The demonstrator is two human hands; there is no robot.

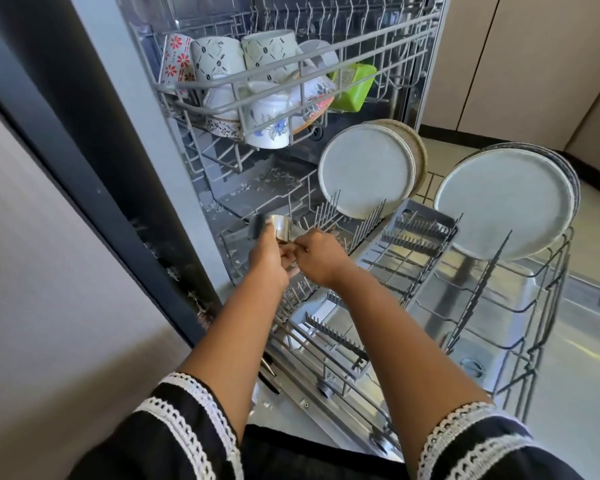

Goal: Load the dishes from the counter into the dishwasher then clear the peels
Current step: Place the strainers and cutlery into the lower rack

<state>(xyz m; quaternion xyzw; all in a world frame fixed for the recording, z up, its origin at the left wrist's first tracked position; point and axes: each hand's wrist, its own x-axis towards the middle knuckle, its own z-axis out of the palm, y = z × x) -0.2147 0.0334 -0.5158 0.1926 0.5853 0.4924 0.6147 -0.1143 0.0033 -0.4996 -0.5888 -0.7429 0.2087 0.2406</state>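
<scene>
Head view: hands (pixel 291 254) hide a blurred metal item (pixel 281 226).

Beige cabinet doors (pixel 520 64) far right; pale tiled floor (pixel 596 216) below them; grey wall panel (pixel 49 271) near left.

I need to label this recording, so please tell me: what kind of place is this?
Most likely a home kitchen: an open dishwasher, mugs in its upper rack, grey plates standing in the lower rack.

The small shiny steel piece (pixel 282 227) between both hands is motion-blurred; the hands hide its lower part, so its kind is unclear.
</scene>
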